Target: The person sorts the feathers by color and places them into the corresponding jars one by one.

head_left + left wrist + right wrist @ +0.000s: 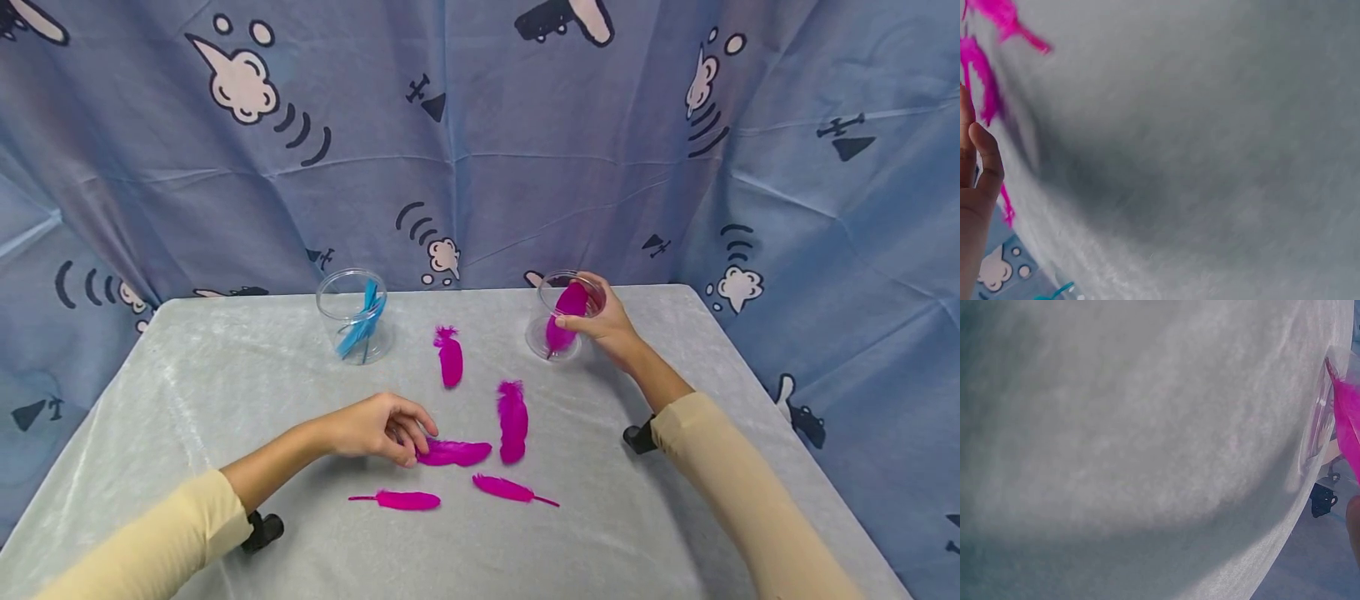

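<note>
On the table [247, 383], we see a clear cup [330, 318] of blue strips [363, 327] at the far left. Next, our left hand [378, 427] bends its fingers at one end of a magenta feather [459, 453]; we cannot tell whether it pinches it. Four other magenta feathers [513, 423] lie around that one. Rightmost, our right hand [611, 327] grips a second clear cup [536, 332], in which another magenta feather [565, 312] leans, quill down.

Magenta feathers [457, 452] contrast with grey tablecloth [600, 533], cream sleeves [750, 500] and blue curtain [495, 92] printed with white clouds.
</note>
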`<action>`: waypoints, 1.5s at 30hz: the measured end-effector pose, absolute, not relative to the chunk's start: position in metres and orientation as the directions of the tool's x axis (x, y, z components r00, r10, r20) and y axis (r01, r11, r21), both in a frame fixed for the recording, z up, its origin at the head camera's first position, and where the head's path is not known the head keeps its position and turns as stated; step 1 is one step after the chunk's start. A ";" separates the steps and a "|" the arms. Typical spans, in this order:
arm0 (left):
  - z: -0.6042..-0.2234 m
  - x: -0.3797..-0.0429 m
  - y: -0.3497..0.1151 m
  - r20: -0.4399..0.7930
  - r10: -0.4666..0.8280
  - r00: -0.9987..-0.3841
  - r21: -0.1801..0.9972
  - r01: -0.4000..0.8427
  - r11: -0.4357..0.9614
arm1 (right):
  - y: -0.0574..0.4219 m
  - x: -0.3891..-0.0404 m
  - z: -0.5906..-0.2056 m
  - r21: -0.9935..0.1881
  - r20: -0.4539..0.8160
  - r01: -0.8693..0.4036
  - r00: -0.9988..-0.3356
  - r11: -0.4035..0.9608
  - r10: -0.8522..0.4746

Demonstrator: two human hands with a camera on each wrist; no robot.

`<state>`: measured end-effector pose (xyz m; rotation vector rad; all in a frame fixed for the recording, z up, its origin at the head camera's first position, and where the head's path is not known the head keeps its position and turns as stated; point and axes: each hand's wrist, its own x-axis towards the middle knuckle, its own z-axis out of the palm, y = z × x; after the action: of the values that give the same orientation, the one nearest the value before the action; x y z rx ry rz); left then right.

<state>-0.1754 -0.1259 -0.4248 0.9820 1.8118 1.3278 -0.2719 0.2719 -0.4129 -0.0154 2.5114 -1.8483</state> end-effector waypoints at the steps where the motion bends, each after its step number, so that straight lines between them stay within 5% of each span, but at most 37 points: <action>1: -0.427 -0.174 -0.126 -0.093 0.873 -0.480 0.965 0.173 0.198 | 0.272 -0.272 -0.413 -0.955 -0.014 0.007 -1.000 0.297 -0.022; 15: -0.433 -0.157 -0.119 -0.190 0.871 -0.453 0.939 0.174 0.295 | 0.270 -0.270 -0.413 -0.954 -0.033 0.028 -0.999 0.297 -0.013; 34: -0.436 -0.144 -0.115 -0.174 0.863 -0.475 0.881 0.317 0.352 | 0.270 -0.271 -0.413 -0.949 -0.038 0.037 -0.999 0.314 0.002; 45: -0.439 -0.148 -0.115 -0.165 0.868 -0.469 0.905 0.277 0.322 | 0.271 -0.271 -0.413 -0.952 -0.036 0.032 -0.999 0.306 -0.006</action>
<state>-0.1478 -0.1151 -0.4390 1.0085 1.9226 1.1312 -0.2705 0.2714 -0.4130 0.0255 2.5123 -1.8317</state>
